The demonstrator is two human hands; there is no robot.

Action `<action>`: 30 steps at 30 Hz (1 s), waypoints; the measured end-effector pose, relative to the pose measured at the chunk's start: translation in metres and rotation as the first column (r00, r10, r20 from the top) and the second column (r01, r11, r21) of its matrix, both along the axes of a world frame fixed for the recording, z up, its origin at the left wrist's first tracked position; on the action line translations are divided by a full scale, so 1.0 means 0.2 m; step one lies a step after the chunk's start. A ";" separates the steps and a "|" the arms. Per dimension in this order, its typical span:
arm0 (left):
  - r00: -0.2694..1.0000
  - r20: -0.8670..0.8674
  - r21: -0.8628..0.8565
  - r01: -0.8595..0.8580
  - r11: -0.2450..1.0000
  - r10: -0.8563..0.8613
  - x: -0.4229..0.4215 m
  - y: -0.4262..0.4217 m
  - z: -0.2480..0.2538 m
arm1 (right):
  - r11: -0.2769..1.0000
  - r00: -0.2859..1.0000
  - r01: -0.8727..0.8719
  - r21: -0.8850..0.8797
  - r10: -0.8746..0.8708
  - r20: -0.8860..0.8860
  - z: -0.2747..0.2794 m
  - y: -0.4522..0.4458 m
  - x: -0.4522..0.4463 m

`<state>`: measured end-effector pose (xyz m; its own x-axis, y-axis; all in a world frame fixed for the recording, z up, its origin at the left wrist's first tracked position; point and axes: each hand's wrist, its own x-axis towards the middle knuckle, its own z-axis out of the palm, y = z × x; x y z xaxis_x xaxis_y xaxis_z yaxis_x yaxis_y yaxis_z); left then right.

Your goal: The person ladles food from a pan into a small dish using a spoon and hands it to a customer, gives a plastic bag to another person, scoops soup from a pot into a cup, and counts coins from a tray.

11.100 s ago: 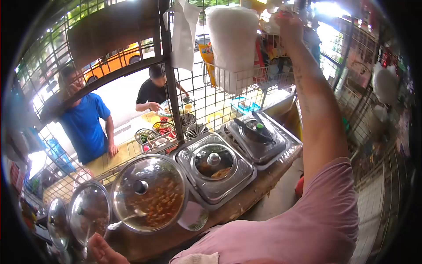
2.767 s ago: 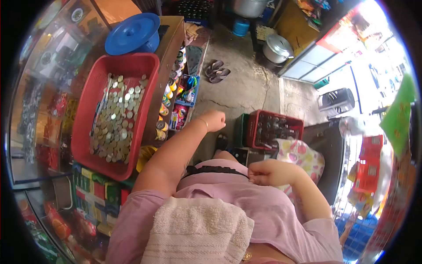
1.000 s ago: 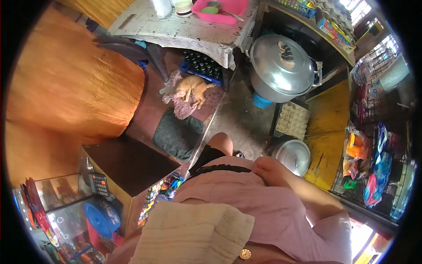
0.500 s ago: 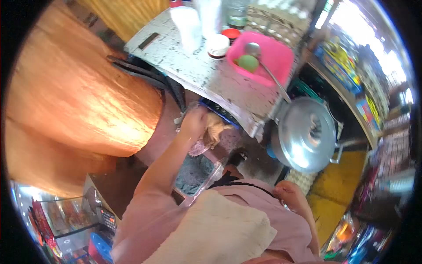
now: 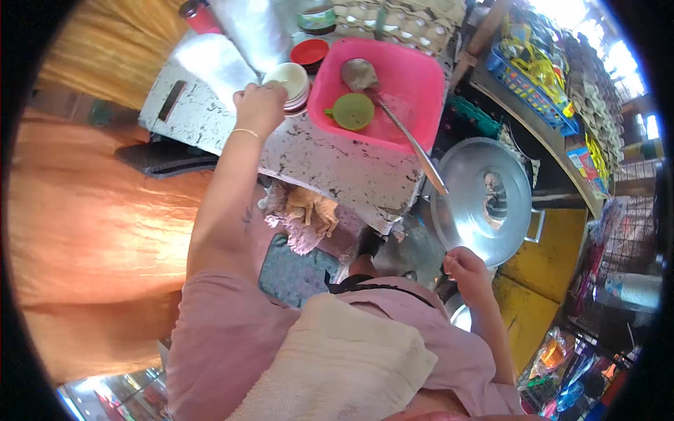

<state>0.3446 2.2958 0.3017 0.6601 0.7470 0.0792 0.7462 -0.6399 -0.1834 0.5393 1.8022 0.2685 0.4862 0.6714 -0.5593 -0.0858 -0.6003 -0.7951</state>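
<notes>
My left hand (image 5: 260,109) reaches over the white speckled table (image 5: 316,158), its fingers on the rim of the top cup in a stack of white cups (image 5: 290,81). Beside the stack are red-topped dark bowls (image 5: 309,53) and a pink basin (image 5: 414,77). A ladle (image 5: 404,130) rests in the basin with its handle over the rim, next to a green cup (image 5: 353,111). My right hand (image 5: 464,269) is loosely curled near my waist, below the lidded pot (image 5: 484,203); anything in its fingers is too small to make out.
An orange cat (image 5: 312,209) lies on a pink rag under the table, near a dark mat (image 5: 295,272). Egg trays (image 5: 400,24) stand at the table's back. A blue basket (image 5: 533,91) sits on the shelf at right. Orange cloth (image 5: 105,245) hangs at left.
My left hand has moved from low beside the table up to the stacked cups. The view has come closer to the table and basin. My right hand stays near my waist.
</notes>
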 end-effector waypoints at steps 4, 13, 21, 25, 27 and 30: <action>0.992 0.050 0.134 0.104 0.985 -0.112 0.00 0.04 -0.02 | 0.997 0.996 -0.063 -0.054 0.066 0.062 -0.04 -0.02 0.01; 0.795 0.605 0.176 -0.094 0.980 -0.032 0.03 -0.04 0.14 | 0.999 0.994 0.026 -0.029 -0.023 0.109 -0.02 -0.06 0.04; 0.405 0.780 -0.525 0.006 0.851 0.478 -0.11 -0.73 -0.17 | 0.889 0.894 0.447 0.096 -0.447 -0.025 -0.22 -0.11 0.34; 0.811 0.565 -0.021 0.199 0.980 -0.153 -0.08 -0.86 -0.31 | 0.982 0.591 0.169 0.080 -0.166 0.789 -0.41 -0.07 0.59; 0.867 0.388 0.064 0.312 0.948 -0.312 -0.08 -0.87 -0.35 | 0.986 0.417 0.135 0.097 -0.146 0.897 -0.45 0.00 0.68; 0.873 0.395 0.072 0.282 0.957 -0.287 -0.04 -0.87 -0.36 | 0.986 0.374 0.167 -0.031 -0.034 0.927 -0.54 0.07 0.82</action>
<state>0.3364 2.1219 0.2300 0.7552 0.5292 0.3870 0.5440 -0.8352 0.0805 0.7034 1.8157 0.1598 0.8040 0.5522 0.2208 0.5934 -0.7205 -0.3588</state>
